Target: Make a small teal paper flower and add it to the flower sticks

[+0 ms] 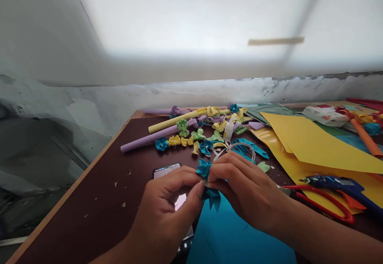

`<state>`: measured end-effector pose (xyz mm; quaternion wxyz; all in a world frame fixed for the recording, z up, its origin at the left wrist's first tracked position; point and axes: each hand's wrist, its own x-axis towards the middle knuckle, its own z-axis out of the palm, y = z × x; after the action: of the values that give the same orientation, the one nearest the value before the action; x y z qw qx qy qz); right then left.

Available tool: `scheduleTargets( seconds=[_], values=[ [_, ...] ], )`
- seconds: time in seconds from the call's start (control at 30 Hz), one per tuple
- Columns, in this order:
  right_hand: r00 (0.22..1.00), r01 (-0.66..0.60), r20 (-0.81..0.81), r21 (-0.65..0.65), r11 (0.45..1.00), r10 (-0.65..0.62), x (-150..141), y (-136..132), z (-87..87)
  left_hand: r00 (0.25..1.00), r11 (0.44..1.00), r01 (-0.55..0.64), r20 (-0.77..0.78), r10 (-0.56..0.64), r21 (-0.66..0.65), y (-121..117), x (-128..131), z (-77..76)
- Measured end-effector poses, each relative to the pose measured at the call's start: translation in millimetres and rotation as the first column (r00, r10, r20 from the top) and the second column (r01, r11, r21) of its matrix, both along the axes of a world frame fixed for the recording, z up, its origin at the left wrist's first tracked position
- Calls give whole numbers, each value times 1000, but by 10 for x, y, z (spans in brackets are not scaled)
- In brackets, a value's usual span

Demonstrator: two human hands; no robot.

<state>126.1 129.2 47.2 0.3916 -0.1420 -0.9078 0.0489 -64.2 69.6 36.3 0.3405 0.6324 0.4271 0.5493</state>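
My left hand (pixel 169 206) and my right hand (pixel 242 184) meet above the table's near edge, both pinched on a small blue paper flower (pixel 206 176) with jagged folded petals. The fingertips of both hands press together at its middle. Under the hands lies a sheet of blue paper (pixel 236 236). A phone (pixel 167 171) with a lit screen lies on the table just behind my left hand, partly hidden by it.
On the dark brown table (pixel 98 200) lie several small paper flowers (pixel 182 138), a purple paper roll (pixel 143 140), a yellow paper roll (pixel 170 122), a glue bottle (pixel 229 128), yellow paper sheets (pixel 314 144), red-handled scissors (pixel 323 206) and a blue glue gun (pixel 341 186). A wall stands behind.
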Motion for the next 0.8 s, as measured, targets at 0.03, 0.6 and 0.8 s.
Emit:
scheduleTargets(
  seconds=[0.03,0.6,0.8],
  values=[
    [1000,-18,-19,-6,1000,18,1,0,5,1000,1000,15,26,-15,-19,5,-1,6],
    [970,68,-126,-680,731,-207,-105,-50,37,937,950,-225,-219,272,216,73,-17,-76],
    [963,-11,-120,-912,411,-241,-171,2,17,899,922,-243,-286,331,302,118,-6,-121]
  ],
)
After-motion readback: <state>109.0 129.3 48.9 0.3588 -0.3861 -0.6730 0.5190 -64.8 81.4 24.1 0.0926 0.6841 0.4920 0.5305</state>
